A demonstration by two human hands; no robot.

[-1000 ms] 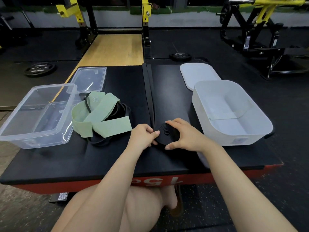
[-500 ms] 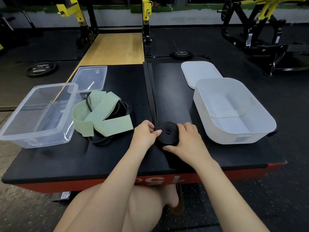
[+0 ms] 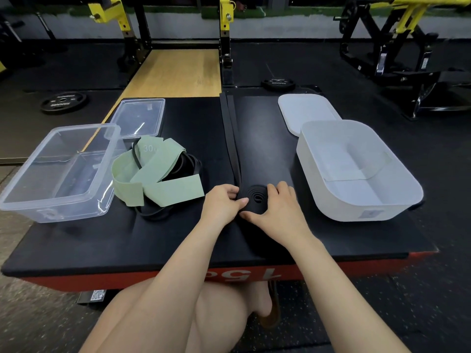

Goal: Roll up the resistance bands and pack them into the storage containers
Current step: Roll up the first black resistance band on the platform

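Two hands, left hand (image 3: 224, 202) and right hand (image 3: 277, 210), pinched a half-rolled black band (image 3: 255, 197) on the mat (its tail stretched away); rolling onward looked next, then the white container (image 3: 356, 215)

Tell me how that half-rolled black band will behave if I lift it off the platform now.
The black band looks like soft, flat rubber, so its coil would probably loosen unless the left hand and right hand pinch it. The unrolled tail running away across the platform would likely hang and drag. Lying flat on its side, it seems unlikely to roll.
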